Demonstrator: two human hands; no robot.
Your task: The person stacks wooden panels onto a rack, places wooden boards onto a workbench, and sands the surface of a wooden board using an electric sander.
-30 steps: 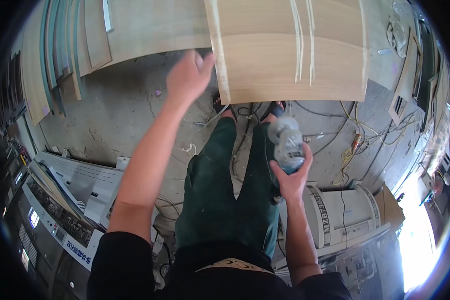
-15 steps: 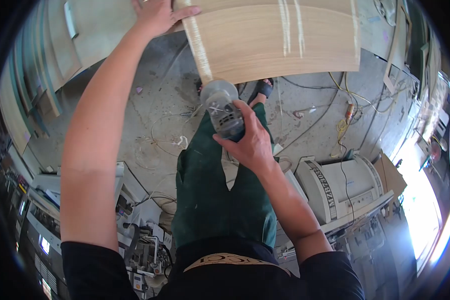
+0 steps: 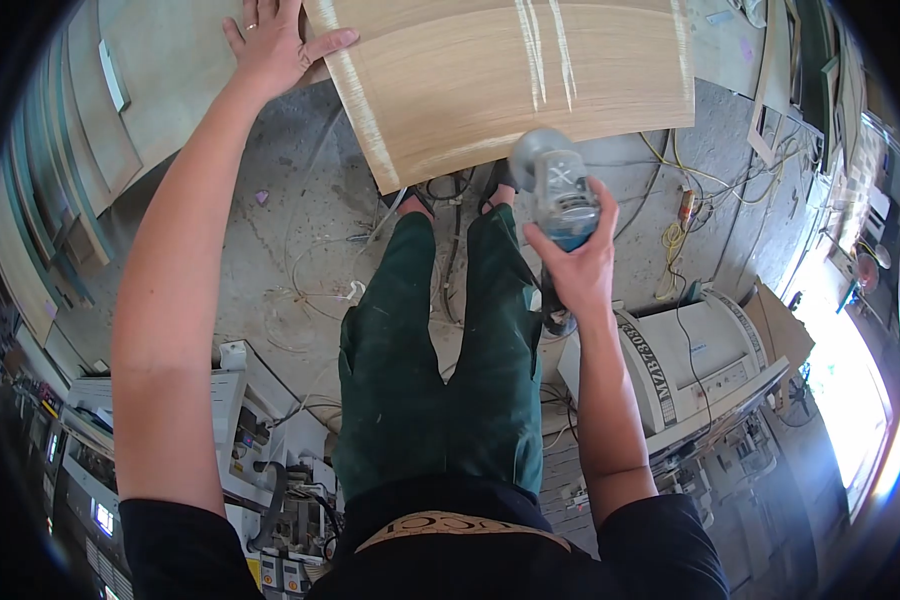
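Observation:
A wooden panel (image 3: 450, 85) with whitish streaks along its edges and middle lies at the top of the view. My left hand (image 3: 278, 48), fingers spread, rests at the panel's left edge with the thumb on its surface. My right hand (image 3: 582, 255) is wrapped round a power tool (image 3: 567, 190) with a clear cover and blue-green body. The tool's round, blurred head (image 3: 540, 155) is at the panel's near edge, right of its middle. Whether the head touches the edge I cannot tell.
Cables and a yellow cord (image 3: 673, 240) lie on the concrete floor (image 3: 300, 215). A white machine (image 3: 685, 355) stands at the right, more machinery (image 3: 290, 510) at lower left. Board strips (image 3: 70, 150) lie upper left. My feet are below the panel.
My left hand has gone from above the floor to the panel's left edge and opened. The tool swung left to the panel's near left corner, then back right along the edge. The panel appears turned.

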